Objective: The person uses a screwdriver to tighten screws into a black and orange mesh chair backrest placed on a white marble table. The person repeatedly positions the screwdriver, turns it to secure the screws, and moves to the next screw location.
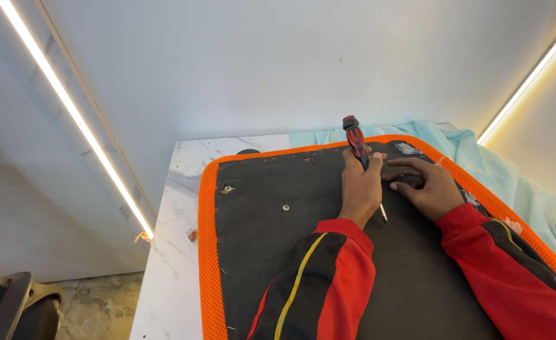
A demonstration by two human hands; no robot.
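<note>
Red-black screwdriver (356, 142) fisted upright in left hand (360, 187) | right hand (428, 187) flat on panel (303, 208)

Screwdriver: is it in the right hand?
No, the left hand grips the red-and-black screwdriver, while the right hand rests flat on the black panel beside it.

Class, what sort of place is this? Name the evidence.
Probably a small repair or upholstery workshop: a screwdriver in the left hand, an upturned orange-edged seat panel, and a marble worktop.
</note>
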